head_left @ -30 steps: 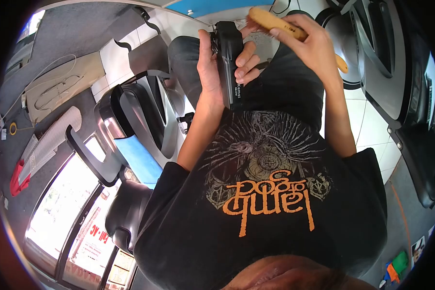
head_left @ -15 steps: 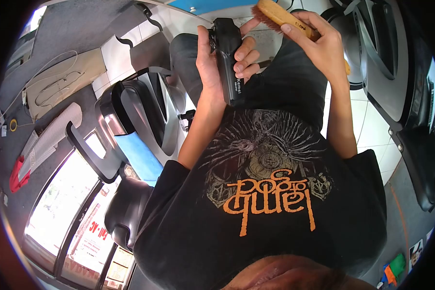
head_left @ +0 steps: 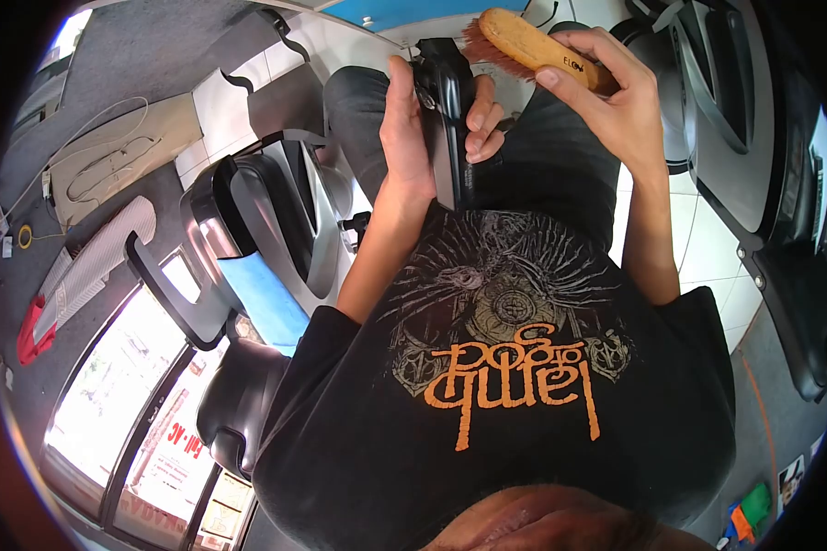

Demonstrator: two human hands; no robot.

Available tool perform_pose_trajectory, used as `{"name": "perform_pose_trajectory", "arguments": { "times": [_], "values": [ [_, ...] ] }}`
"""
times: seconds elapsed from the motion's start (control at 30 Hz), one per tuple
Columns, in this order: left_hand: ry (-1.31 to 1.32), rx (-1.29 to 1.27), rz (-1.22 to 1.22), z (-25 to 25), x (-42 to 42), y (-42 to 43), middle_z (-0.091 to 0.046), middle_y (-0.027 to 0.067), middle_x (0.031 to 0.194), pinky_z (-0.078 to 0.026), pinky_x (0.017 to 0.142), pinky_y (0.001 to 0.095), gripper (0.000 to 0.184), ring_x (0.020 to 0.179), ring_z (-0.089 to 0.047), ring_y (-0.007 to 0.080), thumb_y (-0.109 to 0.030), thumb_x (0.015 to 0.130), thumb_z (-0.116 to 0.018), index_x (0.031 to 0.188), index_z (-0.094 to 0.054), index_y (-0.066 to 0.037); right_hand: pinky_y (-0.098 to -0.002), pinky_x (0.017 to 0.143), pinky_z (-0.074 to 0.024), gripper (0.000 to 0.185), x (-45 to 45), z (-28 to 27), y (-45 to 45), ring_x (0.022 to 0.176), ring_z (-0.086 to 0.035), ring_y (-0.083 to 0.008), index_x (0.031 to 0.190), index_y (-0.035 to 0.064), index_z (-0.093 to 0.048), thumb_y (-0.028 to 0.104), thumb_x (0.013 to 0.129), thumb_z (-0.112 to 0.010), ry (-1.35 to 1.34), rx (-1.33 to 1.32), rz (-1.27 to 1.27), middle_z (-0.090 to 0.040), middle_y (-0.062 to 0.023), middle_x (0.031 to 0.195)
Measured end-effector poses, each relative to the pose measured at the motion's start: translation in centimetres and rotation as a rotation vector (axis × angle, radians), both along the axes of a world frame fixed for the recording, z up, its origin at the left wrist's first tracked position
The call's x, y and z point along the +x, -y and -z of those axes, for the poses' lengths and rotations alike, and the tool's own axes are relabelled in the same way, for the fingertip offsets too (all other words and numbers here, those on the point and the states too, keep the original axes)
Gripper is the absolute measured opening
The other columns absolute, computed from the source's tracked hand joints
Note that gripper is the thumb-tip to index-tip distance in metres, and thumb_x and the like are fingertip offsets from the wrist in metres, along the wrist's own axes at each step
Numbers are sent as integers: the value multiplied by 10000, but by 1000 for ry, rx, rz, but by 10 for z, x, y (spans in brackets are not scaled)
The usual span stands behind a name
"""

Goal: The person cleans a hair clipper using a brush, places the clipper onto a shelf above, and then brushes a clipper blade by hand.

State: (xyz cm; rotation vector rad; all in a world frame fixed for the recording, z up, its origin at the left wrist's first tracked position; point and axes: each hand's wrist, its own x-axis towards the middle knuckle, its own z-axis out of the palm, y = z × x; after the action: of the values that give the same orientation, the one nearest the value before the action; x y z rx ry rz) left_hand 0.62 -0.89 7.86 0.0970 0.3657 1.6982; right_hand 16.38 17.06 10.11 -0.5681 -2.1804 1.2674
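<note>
My left hand (head_left: 406, 147) is wrapped round a black hair clipper (head_left: 452, 119), its head end pointing away from me and its narrow side turned up. The thumb lies along the left side and the fingertips press on the right side. My right hand (head_left: 623, 101) grips a wooden-handled brush (head_left: 528, 44) with reddish-brown bristles, thumb on one side and fingers on the other. The bristles are beside the clipper's head; whether they touch it I cannot tell. Both things are held above my lap.
Black salon chairs (head_left: 271, 207) stand to the left, one with a blue cloth (head_left: 265, 292) on it. Another chair (head_left: 735, 101) is close on the right. A cable lies on a beige board (head_left: 124, 161) at far left. Glass doors (head_left: 110, 367) are at lower left.
The clipper has been turned in my left hand, from its labelled face towards its narrow side. The brush has shifted slightly and tilted, its bristles still near the clipper's head.
</note>
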Motion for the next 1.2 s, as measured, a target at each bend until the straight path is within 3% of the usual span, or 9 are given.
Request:
{"name": "perform_pose_trajectory", "arguments": {
  "times": [0.27,0.57,0.87,0.97,1.2],
  "values": [
    [-191,4,-64,1,7,-1,-600,110,896,-512,622,339,695,696,-597,181,-716,1095,-383,1337,-539,-83,-295,826,-577,406,3,-2,-1,924,-736,-168,1151,-13,-764,242,875,-920,-3,-36,22,-769,-79,1043],
    [-202,-30,-93,-2,8,-1,-617,114,901,-520,630,339,688,688,-604,177,-703,1100,-392,1308,-549,-67,-302,826,-584,419,4,-3,-2,933,-745,-177,1152,-19,-765,247,870,-923,13,-35,24,-772,-90,1043],
    [-274,-64,-76,-2,7,-2,-623,97,888,-522,639,337,676,691,-600,169,-694,1103,-399,1173,-565,-43,-300,821,-584,418,4,-1,-1,931,-744,-174,1158,-14,-764,251,876,-921,2,-30,13,-768,-85,1044],
    [-314,-27,-39,5,4,1,-573,123,926,-453,656,338,699,753,-557,200,-725,1084,-403,1262,-589,-75,-299,822,-582,414,4,-1,0,931,-741,-172,1159,-13,-764,249,878,-919,3,-50,12,-763,-82,1038],
    [-310,-49,-52,5,4,3,-579,126,926,-460,654,339,704,742,-565,200,-728,1082,-406,1277,-589,-76,-299,827,-576,398,3,1,2,934,-735,-167,1150,-8,-770,243,879,-918,4,-65,12,-760,-78,1028]
  ]
}}
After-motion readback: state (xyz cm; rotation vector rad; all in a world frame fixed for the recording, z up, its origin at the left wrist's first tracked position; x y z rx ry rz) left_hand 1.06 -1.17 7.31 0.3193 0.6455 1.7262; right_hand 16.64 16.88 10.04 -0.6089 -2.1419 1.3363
